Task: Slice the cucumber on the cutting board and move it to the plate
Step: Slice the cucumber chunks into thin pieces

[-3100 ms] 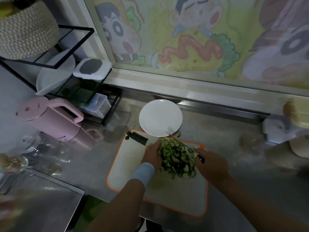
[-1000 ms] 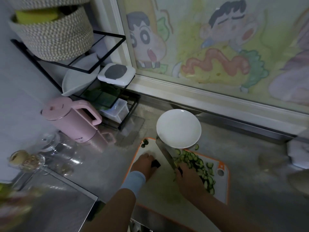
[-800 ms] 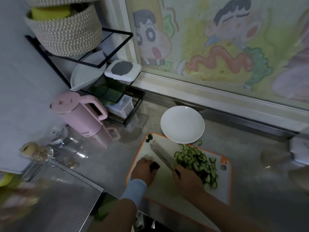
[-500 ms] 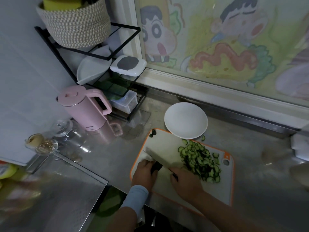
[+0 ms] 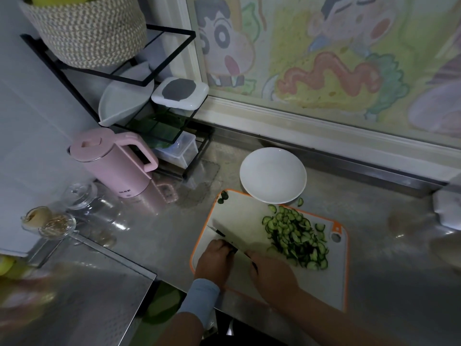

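Right hand grips the knife, tip pointing far-left; left hand pinches cucumber stub

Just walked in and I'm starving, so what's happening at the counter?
A person is slicing cucumber. The right hand grips the knife, its blade down at the near left of the cutting board, where the left hand holds what looks like a small cucumber stub against it. A pile of cucumber slices lies on the board's right half. The white plate beyond the board has nothing on it yet.
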### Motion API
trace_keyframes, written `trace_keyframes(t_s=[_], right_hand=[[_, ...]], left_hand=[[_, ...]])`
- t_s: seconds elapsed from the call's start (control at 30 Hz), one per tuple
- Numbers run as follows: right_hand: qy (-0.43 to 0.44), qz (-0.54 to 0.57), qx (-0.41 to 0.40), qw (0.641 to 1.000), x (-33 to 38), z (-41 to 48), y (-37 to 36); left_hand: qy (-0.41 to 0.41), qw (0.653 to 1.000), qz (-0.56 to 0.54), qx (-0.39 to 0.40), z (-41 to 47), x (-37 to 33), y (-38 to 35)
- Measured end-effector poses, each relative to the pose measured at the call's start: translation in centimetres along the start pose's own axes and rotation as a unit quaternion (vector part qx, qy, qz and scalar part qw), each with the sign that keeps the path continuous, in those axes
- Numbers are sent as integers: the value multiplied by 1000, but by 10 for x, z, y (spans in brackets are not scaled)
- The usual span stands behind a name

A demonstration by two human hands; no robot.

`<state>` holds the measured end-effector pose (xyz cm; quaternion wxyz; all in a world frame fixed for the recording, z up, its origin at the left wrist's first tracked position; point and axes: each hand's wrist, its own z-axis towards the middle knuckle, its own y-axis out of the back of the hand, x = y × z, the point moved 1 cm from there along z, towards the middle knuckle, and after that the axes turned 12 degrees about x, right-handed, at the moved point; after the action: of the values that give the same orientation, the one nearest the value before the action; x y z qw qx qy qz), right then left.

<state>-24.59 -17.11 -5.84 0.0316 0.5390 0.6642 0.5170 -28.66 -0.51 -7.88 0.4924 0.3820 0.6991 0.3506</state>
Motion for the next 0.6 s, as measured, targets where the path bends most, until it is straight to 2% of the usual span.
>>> trace_keyframes(t_s=[0.1, 0.6], right_hand=[[8, 9, -3, 1000, 3, -4, -3], [-26, -2, 1, 1000, 2, -13, -7]], left_hand=[[-6, 999, 37, -3, 1, -3, 3], [-20, 999, 42, -28, 3, -2, 3]])
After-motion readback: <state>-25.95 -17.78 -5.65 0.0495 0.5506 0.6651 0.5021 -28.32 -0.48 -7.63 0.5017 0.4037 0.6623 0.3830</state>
